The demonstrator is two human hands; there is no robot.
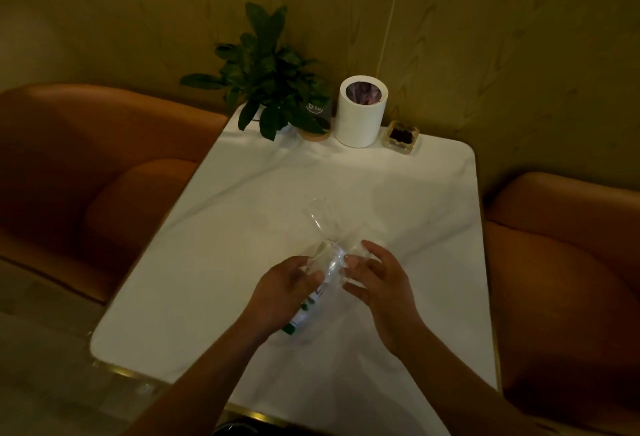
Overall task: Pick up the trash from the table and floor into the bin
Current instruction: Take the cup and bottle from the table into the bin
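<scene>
I see my 2 hands meeting over the white marbled surface (398,193). My left hand (287,292) is wrapped around a clear plastic bottle (323,273) with a green-and-white label, fingers curled on its side, so that hand is clamped on it. The bottle lies tilted, its labelled end low toward me. My right hand (375,278) has its fingers spread and bent against crinkled clear plastic (322,217) that rises from beside the bottle toward the far side; I cannot tell whether it truly grips it. At the far edge stand a leafy potted plant (266,75), a white cylindrical holder (360,117) and a small dish (401,136) of dark bits. Orange seats (86,158) flank both sides.
</scene>
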